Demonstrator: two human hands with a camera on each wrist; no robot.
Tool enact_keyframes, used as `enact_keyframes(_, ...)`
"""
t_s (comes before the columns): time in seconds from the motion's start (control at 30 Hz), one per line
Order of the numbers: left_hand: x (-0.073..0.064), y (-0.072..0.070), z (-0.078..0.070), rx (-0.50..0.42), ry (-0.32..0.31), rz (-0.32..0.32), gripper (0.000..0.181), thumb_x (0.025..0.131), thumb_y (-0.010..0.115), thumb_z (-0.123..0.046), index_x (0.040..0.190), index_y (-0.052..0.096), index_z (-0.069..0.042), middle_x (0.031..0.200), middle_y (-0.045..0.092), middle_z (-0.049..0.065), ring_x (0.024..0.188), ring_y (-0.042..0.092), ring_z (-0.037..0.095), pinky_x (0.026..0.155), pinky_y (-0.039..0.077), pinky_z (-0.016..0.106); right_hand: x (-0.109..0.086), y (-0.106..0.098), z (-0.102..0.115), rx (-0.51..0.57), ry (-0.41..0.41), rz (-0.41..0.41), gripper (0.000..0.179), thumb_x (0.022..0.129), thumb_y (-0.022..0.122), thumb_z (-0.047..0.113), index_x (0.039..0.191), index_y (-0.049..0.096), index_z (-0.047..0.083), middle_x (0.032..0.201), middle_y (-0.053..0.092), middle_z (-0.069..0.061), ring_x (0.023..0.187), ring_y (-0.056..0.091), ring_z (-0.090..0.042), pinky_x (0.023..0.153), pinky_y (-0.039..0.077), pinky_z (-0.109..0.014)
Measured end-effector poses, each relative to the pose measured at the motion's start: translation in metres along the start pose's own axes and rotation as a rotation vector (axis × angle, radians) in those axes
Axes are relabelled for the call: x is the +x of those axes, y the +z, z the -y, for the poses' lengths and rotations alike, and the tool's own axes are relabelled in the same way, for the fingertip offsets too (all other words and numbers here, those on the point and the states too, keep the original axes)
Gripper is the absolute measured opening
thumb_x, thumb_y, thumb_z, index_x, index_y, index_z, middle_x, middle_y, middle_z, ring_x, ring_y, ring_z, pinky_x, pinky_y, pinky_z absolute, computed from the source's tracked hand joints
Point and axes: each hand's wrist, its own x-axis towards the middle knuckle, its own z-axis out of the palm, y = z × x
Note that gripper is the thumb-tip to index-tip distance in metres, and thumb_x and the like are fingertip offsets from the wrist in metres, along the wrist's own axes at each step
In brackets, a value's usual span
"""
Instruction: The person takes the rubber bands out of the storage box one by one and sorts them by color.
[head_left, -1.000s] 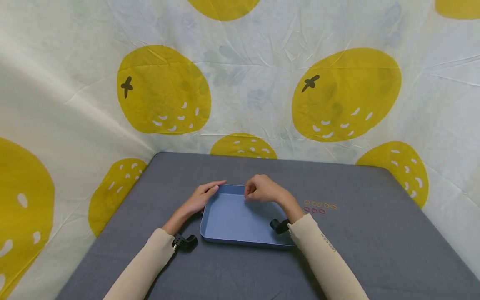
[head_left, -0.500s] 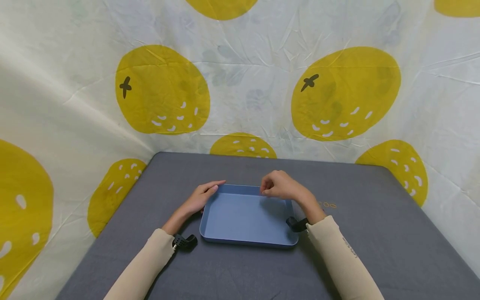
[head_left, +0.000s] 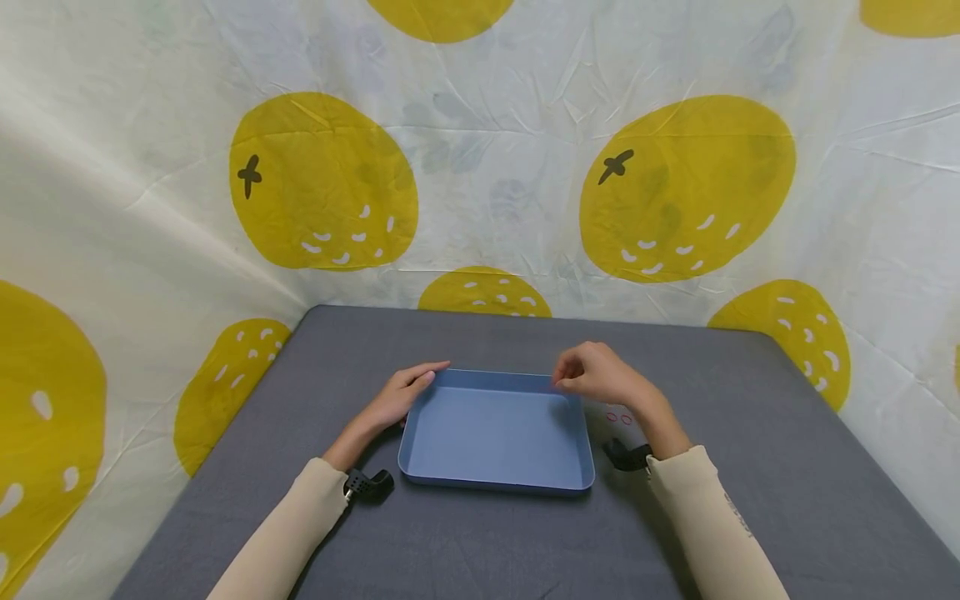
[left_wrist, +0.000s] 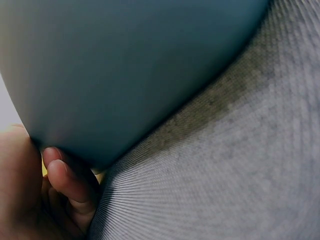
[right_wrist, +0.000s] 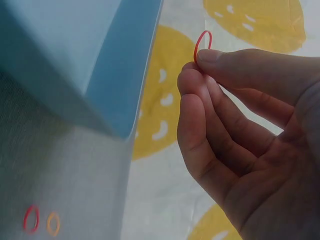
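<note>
A shallow blue tray (head_left: 495,437) lies on the grey table. My left hand (head_left: 397,396) grips it at the far left corner. In the left wrist view, curled fingers (left_wrist: 67,180) press against the tray's outer wall. My right hand (head_left: 600,372) hovers by the far right corner. Between its thumb and fingertips it pinches a small red rubber band (right_wrist: 202,42), which stands up from the fingertips in the right wrist view. On the table right of the tray lie a red band (right_wrist: 31,218) and an orange band (right_wrist: 53,223); others may be hidden behind my right forearm.
The grey table (head_left: 750,467) stretches around the tray on all sides. A white cloth (head_left: 510,200) printed with yellow fruit hangs behind it and at both sides. Each wrist carries a black camera (head_left: 626,455).
My right hand has moved right, from above the tray's far middle to its far right corner. The bands on the table are now mostly covered by the forearm. My left hand stays put.
</note>
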Motion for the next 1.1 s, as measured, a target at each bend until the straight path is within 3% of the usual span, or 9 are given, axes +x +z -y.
enact_keyframes(0.1, 0.005, 0.0, 0.015, 0.025, -0.012, -0.01, 0.044, 0.113, 0.042, -0.033, 0.152, 0.054, -0.017, 0.154, 0.052, 0.017, 0.035, 0.041, 0.017, 0.037, 0.044, 0.038, -0.01, -0.005, -0.008, 0.011, 0.022, -0.004, 0.006, 0.093, 0.074, 0.009, 0.09, 0.079, 0.009, 0.086, 0.077, -0.004, 0.074, 0.065, -0.011, 0.068, 0.055, -0.029)
enact_keyframes(0.27, 0.005, -0.001, 0.013, 0.026, -0.023, -0.017, 0.042, 0.113, 0.043, -0.035, 0.151, 0.056, -0.023, 0.154, 0.053, 0.015, 0.035, 0.041, 0.018, 0.037, 0.045, 0.039, -0.025, -0.012, -0.023, 0.011, 0.048, -0.009, 0.007, 0.094, 0.071, 0.006, 0.093, 0.078, 0.005, 0.088, 0.077, -0.01, 0.072, 0.065, -0.012, 0.069, 0.054, -0.03)
enact_keyframes(0.63, 0.007, -0.001, 0.015, 0.014, -0.006, -0.012, 0.042, 0.113, 0.044, -0.031, 0.151, 0.055, -0.018, 0.153, 0.053, 0.017, 0.032, 0.039, 0.02, 0.035, 0.042, 0.038, -0.054, -0.022, -0.061, -0.024, 0.134, -0.027, 0.007, 0.09, 0.072, 0.005, 0.09, 0.078, 0.007, 0.081, 0.075, -0.002, 0.069, 0.061, -0.009, 0.065, 0.05, -0.028)
enact_keyframes(0.9, 0.005, -0.002, 0.013, 0.006, -0.022, -0.002, 0.043, 0.113, 0.043, -0.034, 0.152, 0.055, -0.02, 0.152, 0.053, 0.017, 0.035, 0.041, 0.019, 0.037, 0.044, 0.037, -0.066, -0.028, -0.08, 0.039, 0.165, 0.004, 0.006, 0.091, 0.071, 0.003, 0.089, 0.077, 0.004, 0.074, 0.069, -0.005, 0.063, 0.056, -0.009, 0.059, 0.048, -0.027)
enact_keyframes(1.1, 0.004, -0.001, 0.013, 0.008, -0.017, 0.005, 0.044, 0.113, 0.043, -0.034, 0.153, 0.054, -0.018, 0.152, 0.053, 0.019, 0.034, 0.041, 0.019, 0.037, 0.045, 0.038, -0.077, -0.032, -0.095, 0.052, 0.196, 0.046, 0.006, 0.091, 0.072, 0.004, 0.086, 0.075, 0.003, 0.069, 0.064, -0.001, 0.064, 0.055, -0.008, 0.061, 0.048, -0.026)
